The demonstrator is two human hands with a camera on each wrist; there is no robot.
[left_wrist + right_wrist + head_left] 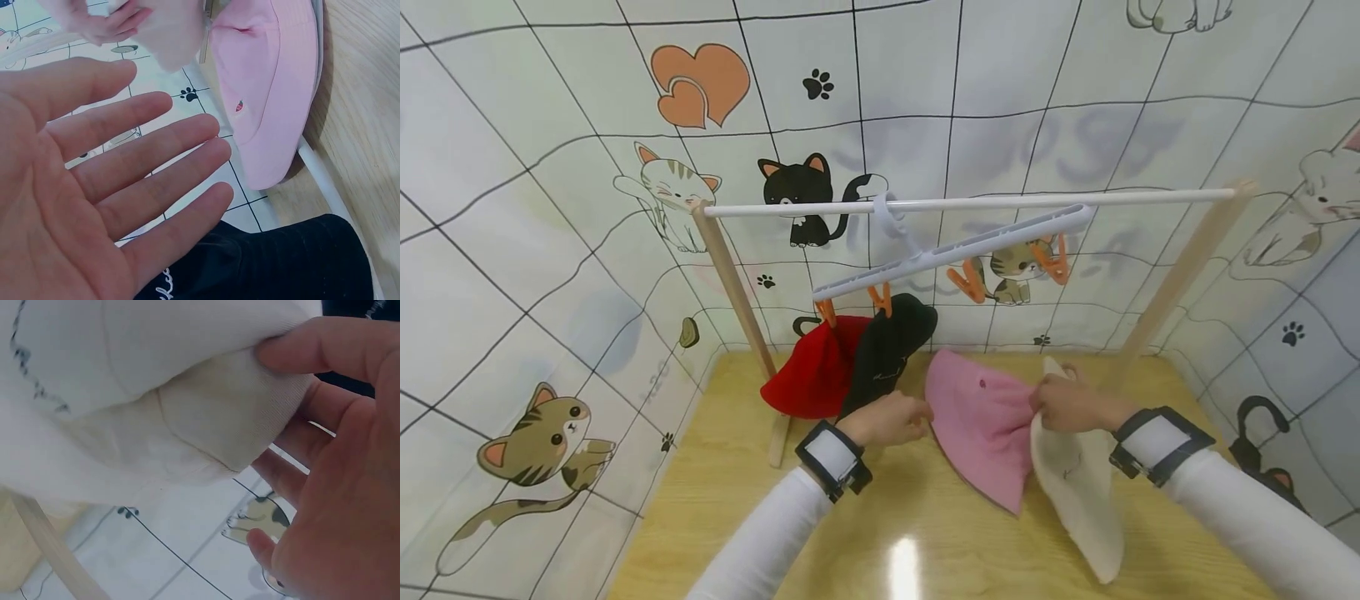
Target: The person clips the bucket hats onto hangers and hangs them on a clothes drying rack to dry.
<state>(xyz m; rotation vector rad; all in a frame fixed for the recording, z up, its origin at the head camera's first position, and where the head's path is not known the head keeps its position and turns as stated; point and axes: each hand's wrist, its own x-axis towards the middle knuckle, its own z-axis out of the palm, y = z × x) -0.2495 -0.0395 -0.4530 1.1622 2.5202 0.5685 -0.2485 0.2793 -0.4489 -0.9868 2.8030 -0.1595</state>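
We note right hand [1078, 404] pinching the cream hat [1081, 487] between thumb and fingers — left hand [891, 419], fingers extended and apart, near the pink hat [981, 425].

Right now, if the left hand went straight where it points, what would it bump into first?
Probably the pink hat. The left hand has its fingers pointing toward it, though I can't tell how big the gap is.

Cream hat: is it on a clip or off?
Off: the right hand holds the cream hat in its fingers below the hanger, with a visible gap to the nearest orange clip.
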